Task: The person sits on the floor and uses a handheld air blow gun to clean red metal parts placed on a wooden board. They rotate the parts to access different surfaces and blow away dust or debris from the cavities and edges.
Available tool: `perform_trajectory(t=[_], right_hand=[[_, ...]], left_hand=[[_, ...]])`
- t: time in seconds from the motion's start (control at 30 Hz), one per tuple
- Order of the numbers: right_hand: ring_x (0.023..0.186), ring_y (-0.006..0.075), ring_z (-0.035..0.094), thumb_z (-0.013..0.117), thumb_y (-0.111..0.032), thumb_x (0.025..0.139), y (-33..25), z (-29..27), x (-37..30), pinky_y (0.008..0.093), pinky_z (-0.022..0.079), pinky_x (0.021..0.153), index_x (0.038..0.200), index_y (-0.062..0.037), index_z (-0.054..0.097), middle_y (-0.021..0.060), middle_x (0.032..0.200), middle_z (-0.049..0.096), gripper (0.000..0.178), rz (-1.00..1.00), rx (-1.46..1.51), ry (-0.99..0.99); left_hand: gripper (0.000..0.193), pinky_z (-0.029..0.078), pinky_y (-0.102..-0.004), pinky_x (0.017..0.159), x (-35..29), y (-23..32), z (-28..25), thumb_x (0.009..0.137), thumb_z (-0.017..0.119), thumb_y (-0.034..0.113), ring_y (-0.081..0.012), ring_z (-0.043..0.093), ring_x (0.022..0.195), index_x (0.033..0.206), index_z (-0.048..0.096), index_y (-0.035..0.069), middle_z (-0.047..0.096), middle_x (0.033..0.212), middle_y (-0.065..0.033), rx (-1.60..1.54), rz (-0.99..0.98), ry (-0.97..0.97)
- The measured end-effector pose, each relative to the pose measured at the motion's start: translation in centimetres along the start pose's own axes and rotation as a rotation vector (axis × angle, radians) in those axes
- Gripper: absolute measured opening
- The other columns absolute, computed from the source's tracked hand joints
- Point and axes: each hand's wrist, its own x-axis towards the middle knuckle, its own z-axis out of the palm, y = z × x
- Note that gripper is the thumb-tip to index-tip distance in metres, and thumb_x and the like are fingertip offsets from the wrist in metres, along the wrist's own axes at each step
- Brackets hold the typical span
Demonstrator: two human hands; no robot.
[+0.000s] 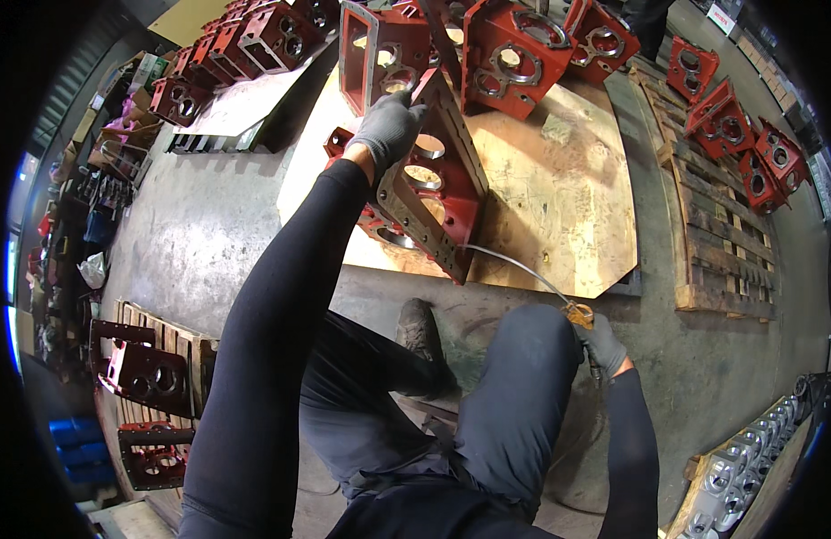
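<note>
A red cast-metal housing [465, 184] with bare machined edges and several round bores stands tilted on a plywood board [577, 225]. My gloved left hand [390, 128] is closed over the upper end of its frame, with the arm stretched out. Beside my right knee, my gloved right hand [604, 346] is wrapped round an air blow gun [579, 314] with a yellow-orange body. Its long thin curved tube [523, 267] reaches left to the housing's lower corner. Whether the tube tip touches the metal or enters a hole, I cannot tell.
More red housings [514, 58] stand behind on the plywood. Others rest on a board [244, 112] at far left, a pallet [716, 225] at right and a pallet [199, 359] at near left. Silver metal parts [721, 476] sit at lower right.
</note>
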Motion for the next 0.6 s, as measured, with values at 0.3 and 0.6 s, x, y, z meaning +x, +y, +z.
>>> perform_trajectory(t=[0.3,0.6], right_hand=[[0.087,0.0069,0.06,0.074,-0.019,0.092,-0.5,-0.5,-0.3,0.0222,0.048,0.076,0.121,0.0021,0.066,-0.0005,0.104,0.068,0.036,-0.044,-0.039,-0.058],[0.107,0.0118,0.064,0.072,-0.01,0.092,0.4,-0.4,1.8,0.0254,0.05,0.095,0.128,0.0012,0.062,0.0054,0.119,0.068,0.039,-0.146,-0.067,-0.079]], left_hand=[[0.041,0.05,-0.0368,0.088,0.0,-0.5,0.0,0.1,0.058,0.028,-0.0286,0.067,0.097,0.126,0.06,-0.004,0.07,0.107,-0.02,0.021,0.036,-0.001],[0.041,0.047,-0.0483,0.095,-0.4,-0.5,0.3,0.096,0.058,0.03,-0.0456,0.06,0.111,0.123,0.063,0.0,0.065,0.114,-0.0289,-0.064,0.036,0.03]])
